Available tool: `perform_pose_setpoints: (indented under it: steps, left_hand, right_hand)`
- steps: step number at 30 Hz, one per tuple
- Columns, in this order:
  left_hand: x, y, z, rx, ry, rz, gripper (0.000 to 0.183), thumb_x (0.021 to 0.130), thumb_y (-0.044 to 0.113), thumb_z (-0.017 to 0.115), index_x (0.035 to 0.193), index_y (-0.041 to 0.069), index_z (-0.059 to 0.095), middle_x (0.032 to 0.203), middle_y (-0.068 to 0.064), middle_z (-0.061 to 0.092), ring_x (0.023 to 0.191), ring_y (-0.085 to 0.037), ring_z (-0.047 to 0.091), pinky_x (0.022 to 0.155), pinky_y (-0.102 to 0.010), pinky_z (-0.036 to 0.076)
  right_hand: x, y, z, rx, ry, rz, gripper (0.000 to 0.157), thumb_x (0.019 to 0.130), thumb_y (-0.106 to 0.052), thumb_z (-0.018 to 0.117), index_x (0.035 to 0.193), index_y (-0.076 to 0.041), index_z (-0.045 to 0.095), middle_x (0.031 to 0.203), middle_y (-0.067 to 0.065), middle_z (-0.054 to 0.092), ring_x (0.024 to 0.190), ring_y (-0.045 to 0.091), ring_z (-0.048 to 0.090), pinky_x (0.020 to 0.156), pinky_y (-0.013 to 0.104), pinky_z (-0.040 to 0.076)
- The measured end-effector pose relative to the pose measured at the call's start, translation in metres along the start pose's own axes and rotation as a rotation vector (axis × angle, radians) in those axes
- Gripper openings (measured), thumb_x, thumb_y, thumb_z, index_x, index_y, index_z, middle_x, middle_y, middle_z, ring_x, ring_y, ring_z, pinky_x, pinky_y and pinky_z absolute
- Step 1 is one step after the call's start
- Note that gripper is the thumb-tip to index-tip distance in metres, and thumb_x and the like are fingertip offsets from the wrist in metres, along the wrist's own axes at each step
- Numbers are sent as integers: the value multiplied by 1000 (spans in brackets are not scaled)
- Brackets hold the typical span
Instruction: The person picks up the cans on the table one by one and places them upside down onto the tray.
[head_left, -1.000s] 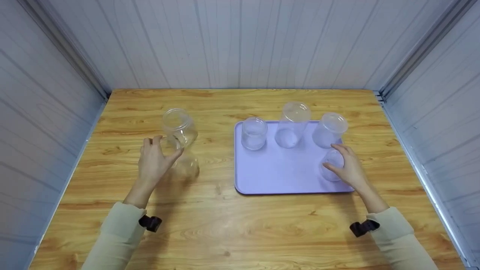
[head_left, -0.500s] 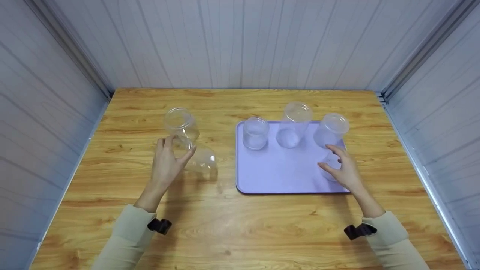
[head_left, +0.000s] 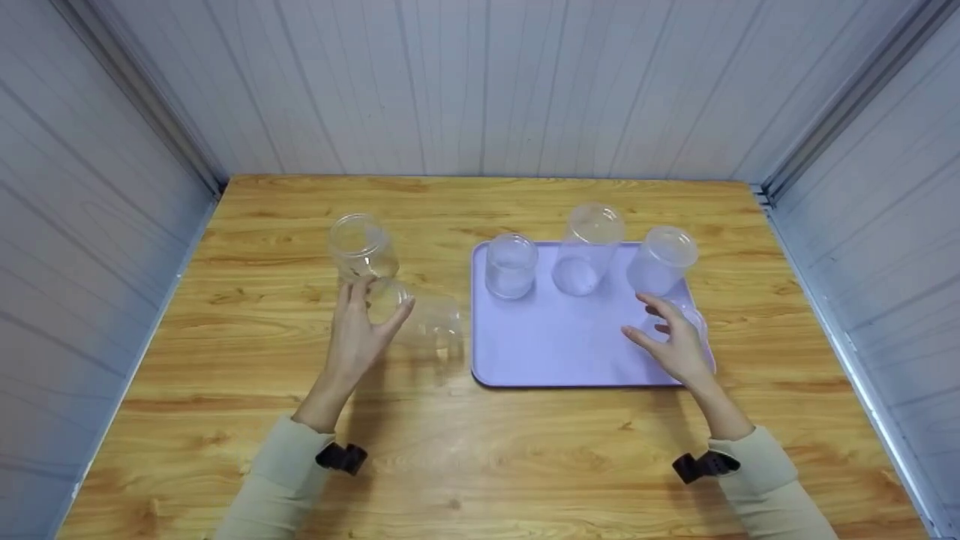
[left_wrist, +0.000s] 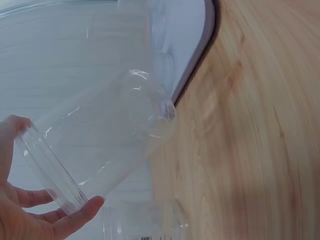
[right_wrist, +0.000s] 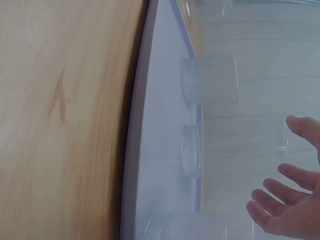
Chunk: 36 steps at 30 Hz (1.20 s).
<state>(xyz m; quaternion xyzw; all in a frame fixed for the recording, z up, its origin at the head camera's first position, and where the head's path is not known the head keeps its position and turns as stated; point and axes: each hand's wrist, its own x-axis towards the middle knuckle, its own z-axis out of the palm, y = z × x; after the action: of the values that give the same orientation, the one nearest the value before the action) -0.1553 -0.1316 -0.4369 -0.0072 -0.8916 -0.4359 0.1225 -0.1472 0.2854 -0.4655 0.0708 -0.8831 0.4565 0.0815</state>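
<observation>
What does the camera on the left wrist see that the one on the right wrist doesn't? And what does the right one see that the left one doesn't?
Only the left wrist view shows the left hand, pinching a tilted clear jar at its rim end.

Only the right wrist view shows the right hand, with its fingers apart and no jar in its grip.

Both show part of the purple tray, the wooden table and the pale wall.
</observation>
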Motion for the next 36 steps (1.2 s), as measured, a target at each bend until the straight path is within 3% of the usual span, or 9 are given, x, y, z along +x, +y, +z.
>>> perform_pose_setpoints:
  steps: [5, 14, 30, 36]
  left_hand:
    - [-3, 4, 9, -37, -11, -19, 66, 76, 45, 64, 121, 0, 45, 113, -18, 44, 95, -32, 47, 79, -39, 41]
    - [-5, 5, 29, -119, 7, -5, 59, 78, 39, 64, 119, 1, 47, 106, -17, 46, 90, -31, 50, 79, -39, 43]
    - [-7, 12, 63, -238, 16, 54, 51, 79, 35, 64, 116, 2, 50, 101, -15, 48, 87, -30, 51, 76, -42, 44]
    - [-8, 16, 75, -285, 1, 78, 47, 80, 32, 64, 115, 3, 51, 101, -16, 49, 85, -26, 51, 75, -37, 43]
  right_hand:
    - [0, -7, 6, 47, -15, 19, 53, 76, -12, 70, 123, 1, 48, 123, 20, 47, 110, 33, 45, 86, 51, 40]
    - [-4, -43, 14, 125, -36, 21, 50, 78, -2, 66, 122, 9, 45, 123, 26, 45, 110, 38, 43, 86, 52, 38]
    - [0, -47, 32, 290, -83, 8, 51, 77, 3, 65, 122, 10, 44, 124, 23, 46, 111, 33, 44, 86, 52, 39]
    - [-1, -48, 38, 336, -103, -2, 52, 76, 4, 65, 124, 9, 43, 125, 23, 45, 111, 33, 43, 86, 53, 38]
